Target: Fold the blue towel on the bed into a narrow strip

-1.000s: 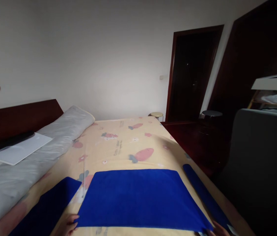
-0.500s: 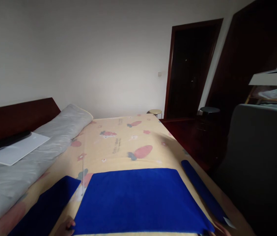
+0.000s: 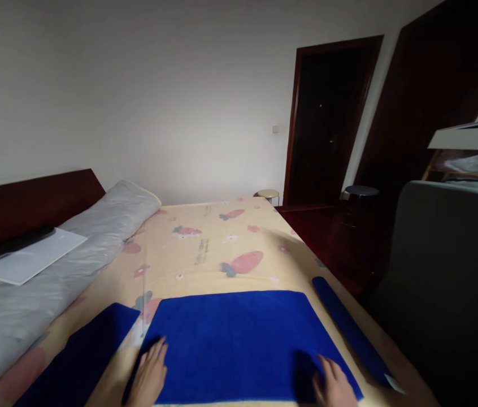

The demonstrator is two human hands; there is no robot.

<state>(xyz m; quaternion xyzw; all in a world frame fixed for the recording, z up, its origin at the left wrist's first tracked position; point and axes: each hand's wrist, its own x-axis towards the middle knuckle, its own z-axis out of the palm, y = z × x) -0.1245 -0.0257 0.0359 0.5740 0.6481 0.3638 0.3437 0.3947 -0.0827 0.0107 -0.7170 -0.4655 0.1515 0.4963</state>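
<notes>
- Blue towel (image 3: 239,345), lower centre of frame, lies flat on the bed (image 3: 222,249).
- Left hand (image 3: 151,376) and right hand (image 3: 335,387), earlier gripping its near corners, now rest open, palms down, on it.

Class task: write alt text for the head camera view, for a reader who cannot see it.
Two bare hands, left hand and right hand, rest flat on a blue towel spread on a carrot-patterned bed, with two more blue cloths either side.

Three blue cloths on the bed (image 3: 205,237): one left (image 3: 82,356), one middle (image 3: 234,345), one rolled right (image 3: 349,330). Two hands, left (image 3: 150,376) and right (image 3: 334,387). Two stools far off (image 3: 268,195) (image 3: 361,192).
</notes>
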